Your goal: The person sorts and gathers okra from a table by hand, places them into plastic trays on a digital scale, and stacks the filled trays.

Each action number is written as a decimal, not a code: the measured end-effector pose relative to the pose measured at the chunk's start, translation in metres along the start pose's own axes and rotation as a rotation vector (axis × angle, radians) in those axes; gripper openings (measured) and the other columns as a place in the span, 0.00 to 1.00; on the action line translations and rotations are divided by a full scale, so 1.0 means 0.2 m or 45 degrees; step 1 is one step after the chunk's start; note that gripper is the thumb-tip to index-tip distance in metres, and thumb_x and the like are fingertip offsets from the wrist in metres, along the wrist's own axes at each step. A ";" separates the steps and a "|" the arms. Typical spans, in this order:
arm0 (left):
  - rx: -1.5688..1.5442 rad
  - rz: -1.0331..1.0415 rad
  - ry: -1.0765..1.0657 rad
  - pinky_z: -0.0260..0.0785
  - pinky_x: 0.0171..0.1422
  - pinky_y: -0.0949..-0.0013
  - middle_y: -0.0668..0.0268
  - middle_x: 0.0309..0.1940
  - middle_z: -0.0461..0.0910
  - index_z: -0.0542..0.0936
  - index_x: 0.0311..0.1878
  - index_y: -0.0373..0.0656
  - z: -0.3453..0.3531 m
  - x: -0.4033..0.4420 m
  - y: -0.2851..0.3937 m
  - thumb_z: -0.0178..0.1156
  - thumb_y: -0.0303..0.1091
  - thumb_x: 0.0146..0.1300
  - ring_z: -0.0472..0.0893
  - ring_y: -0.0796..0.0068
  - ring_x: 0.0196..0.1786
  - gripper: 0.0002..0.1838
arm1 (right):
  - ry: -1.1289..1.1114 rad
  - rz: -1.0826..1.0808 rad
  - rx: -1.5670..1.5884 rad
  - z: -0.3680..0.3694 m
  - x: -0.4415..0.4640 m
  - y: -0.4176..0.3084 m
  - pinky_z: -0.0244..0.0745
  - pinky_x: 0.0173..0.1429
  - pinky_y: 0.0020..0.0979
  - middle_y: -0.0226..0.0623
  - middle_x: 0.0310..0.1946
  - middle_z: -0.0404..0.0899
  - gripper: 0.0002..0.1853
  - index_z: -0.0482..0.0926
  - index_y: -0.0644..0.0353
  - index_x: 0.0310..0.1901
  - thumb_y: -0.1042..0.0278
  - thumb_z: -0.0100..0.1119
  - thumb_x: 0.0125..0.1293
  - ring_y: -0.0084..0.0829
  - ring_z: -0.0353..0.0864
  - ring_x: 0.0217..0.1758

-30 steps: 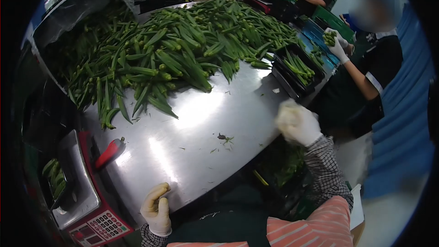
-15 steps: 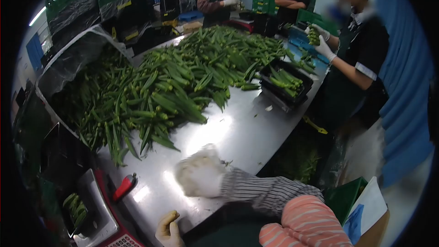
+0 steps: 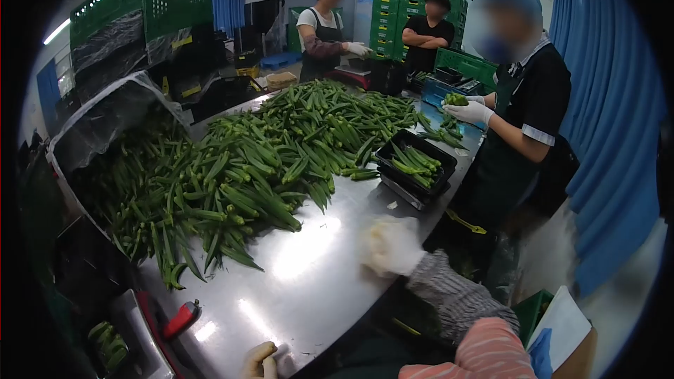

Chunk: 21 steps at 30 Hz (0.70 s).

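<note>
Left hand [image 3: 261, 362], gloved, cropped at the near edge of the steel table [image 3: 303, 314]: fingers bent; opening and grip cannot be told. Right hand [image 3: 390, 244], gloved, blurred: likewise unreadable. Beyond, okra heap [image 3: 239, 196] lies loose, presumably for easy reach; black tray [image 3: 442, 174] beside it holds pods [image 3: 414, 163] roughly parallel, probably to fit.

A vegetable packing room, by its furnishings: under the blurred white-gloved right hand [image 3: 392, 244] spreads a shiny metal worktable [image 3: 309, 316], and beyond that hand lies a broad heap of long green okra pods [image 3: 267, 168]. Just past it sits a black rectangular plastic tray [image 3: 394, 174] holding more okra. Well beyond stand tall stacks of green plastic crates [image 3: 386, 24]; past the hand, rightward, is a worker [image 3: 512, 109] in blue cap, dark apron and white gloves.
</note>
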<state>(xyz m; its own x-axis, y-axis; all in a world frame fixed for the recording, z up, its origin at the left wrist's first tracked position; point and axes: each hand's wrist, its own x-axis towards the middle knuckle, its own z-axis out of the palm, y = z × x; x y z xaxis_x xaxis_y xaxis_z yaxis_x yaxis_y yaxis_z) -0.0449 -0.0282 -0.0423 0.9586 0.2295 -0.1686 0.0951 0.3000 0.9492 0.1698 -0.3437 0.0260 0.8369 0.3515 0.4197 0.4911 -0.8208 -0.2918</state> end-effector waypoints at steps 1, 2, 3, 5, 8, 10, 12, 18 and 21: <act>0.042 0.050 0.013 0.72 0.55 0.66 0.58 0.52 0.75 0.72 0.54 0.39 0.01 -0.01 0.01 0.49 0.29 0.69 0.78 0.66 0.50 0.13 | 0.064 -0.116 -0.019 0.11 0.11 -0.05 0.69 0.46 0.43 0.42 0.31 0.78 0.10 0.78 0.54 0.26 0.57 0.57 0.51 0.43 0.76 0.38; 0.090 0.024 0.051 0.70 0.57 0.67 0.58 0.52 0.75 0.73 0.54 0.39 0.02 -0.03 0.04 0.50 0.30 0.69 0.77 0.67 0.51 0.13 | -0.045 -0.151 -0.022 0.24 0.20 -0.06 0.68 0.48 0.45 0.41 0.32 0.79 0.13 0.79 0.52 0.28 0.51 0.60 0.49 0.44 0.76 0.39; 0.147 0.063 0.067 0.69 0.58 0.67 0.57 0.52 0.76 0.73 0.54 0.38 0.02 -0.03 0.05 0.50 0.30 0.69 0.76 0.67 0.52 0.13 | -0.237 -0.047 -0.066 0.34 0.27 -0.09 0.63 0.57 0.45 0.45 0.43 0.74 0.19 0.77 0.57 0.39 0.50 0.57 0.52 0.44 0.72 0.50; 0.218 0.033 0.101 0.65 0.61 0.68 0.57 0.52 0.76 0.75 0.53 0.38 0.03 -0.06 0.10 0.51 0.32 0.68 0.75 0.69 0.54 0.13 | -0.453 0.084 -0.151 0.45 0.40 -0.19 0.56 0.66 0.45 0.49 0.56 0.69 0.28 0.75 0.62 0.51 0.48 0.54 0.55 0.44 0.65 0.62; 0.123 0.119 0.073 0.66 0.61 0.65 0.57 0.50 0.77 0.75 0.52 0.38 -0.02 -0.04 0.00 0.51 0.30 0.68 0.75 0.68 0.53 0.12 | -0.549 0.226 -0.149 0.32 0.45 -0.29 0.49 0.69 0.48 0.50 0.58 0.67 0.29 0.75 0.55 0.52 0.43 0.53 0.55 0.47 0.62 0.65; 0.074 0.128 0.058 0.67 0.60 0.65 0.57 0.50 0.77 0.75 0.52 0.38 -0.02 -0.03 -0.02 0.51 0.30 0.68 0.76 0.67 0.52 0.12 | -0.666 0.360 -0.106 0.20 0.46 -0.28 0.49 0.69 0.49 0.49 0.58 0.67 0.28 0.76 0.52 0.52 0.43 0.53 0.55 0.49 0.61 0.65; 0.037 0.103 0.050 0.67 0.60 0.64 0.57 0.49 0.77 0.75 0.52 0.38 -0.02 -0.01 -0.04 0.51 0.29 0.68 0.77 0.66 0.51 0.12 | -0.628 0.522 -0.172 0.22 0.40 -0.15 0.53 0.67 0.47 0.44 0.56 0.70 0.24 0.78 0.52 0.48 0.45 0.52 0.55 0.44 0.63 0.64; 0.096 0.076 -0.004 0.67 0.60 0.64 0.56 0.49 0.77 0.75 0.52 0.36 -0.06 0.03 -0.03 0.50 0.29 0.69 0.77 0.65 0.51 0.12 | -0.587 0.844 -0.261 -0.02 -0.18 0.46 0.71 0.54 0.40 0.47 0.42 0.78 0.24 0.80 0.57 0.41 0.47 0.52 0.50 0.39 0.77 0.50; 0.031 0.025 -0.046 0.66 0.61 0.64 0.54 0.49 0.77 0.74 0.52 0.36 -0.08 0.02 -0.06 0.49 0.28 0.69 0.77 0.65 0.52 0.11 | -0.303 1.202 -0.475 -0.24 -0.60 0.60 0.71 0.57 0.43 0.45 0.40 0.79 0.20 0.78 0.60 0.42 0.51 0.47 0.61 0.39 0.78 0.49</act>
<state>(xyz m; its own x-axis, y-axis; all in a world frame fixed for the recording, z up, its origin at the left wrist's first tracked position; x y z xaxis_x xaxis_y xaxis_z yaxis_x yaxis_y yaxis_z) -0.0465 -0.0152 -0.0592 0.9695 0.2012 -0.1402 0.0820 0.2730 0.9585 0.1167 -0.5068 -0.0187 0.8878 -0.4590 -0.0332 -0.4597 -0.8810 -0.1119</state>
